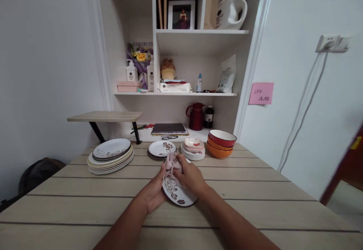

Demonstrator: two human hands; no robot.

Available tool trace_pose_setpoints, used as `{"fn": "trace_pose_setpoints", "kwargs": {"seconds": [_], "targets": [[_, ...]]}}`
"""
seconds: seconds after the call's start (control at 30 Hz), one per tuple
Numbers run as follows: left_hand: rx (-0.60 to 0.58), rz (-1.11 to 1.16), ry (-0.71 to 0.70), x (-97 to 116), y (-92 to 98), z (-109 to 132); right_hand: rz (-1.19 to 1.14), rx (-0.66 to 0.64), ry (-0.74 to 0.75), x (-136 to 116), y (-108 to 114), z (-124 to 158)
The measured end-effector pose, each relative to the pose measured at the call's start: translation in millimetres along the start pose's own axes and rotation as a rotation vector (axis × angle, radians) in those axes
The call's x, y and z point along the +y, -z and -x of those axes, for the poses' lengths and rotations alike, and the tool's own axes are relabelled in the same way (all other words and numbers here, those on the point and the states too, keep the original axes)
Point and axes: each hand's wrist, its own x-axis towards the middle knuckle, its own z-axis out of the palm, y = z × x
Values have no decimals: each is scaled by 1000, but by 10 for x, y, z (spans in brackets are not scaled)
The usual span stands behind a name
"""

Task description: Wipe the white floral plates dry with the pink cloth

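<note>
A white plate (185, 197) with a dark rim and a dark flower pattern is tilted in front of me, over the near middle of the table. My left hand (155, 190) grips its left edge, with the fingers partly hidden behind it. A crumpled pale pink cloth (171, 163) lies against the upper left of the plate's face. Bunched in my right hand (192, 175), the cloth is pressed onto the plate. Just beyond my hands sits a low stack of similar flowered plates (161, 149).
Stacked large plates (110, 163) stand at the left, by a small raised shelf (104, 116). Small heart-patterned dishes (194, 143) top a stack of saucers (195, 156); red and orange bowls (221, 149) are nested at the right. Behind are eyeglasses (169, 137) and a red jug (196, 117).
</note>
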Motion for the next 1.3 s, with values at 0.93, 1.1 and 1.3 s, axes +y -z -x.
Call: {"fn": "trace_pose_setpoints", "kwargs": {"seconds": [0.93,1.1,1.3], "targets": [[57,-9,-11,-1,-103,28,41,54,-67,57,-6,-25],[128,-44,-7,-13,-94,41,125,21,-119,307,165,-57],[153,-22,-20,-19,-79,54,105,-318,71,415,332,116]]}}
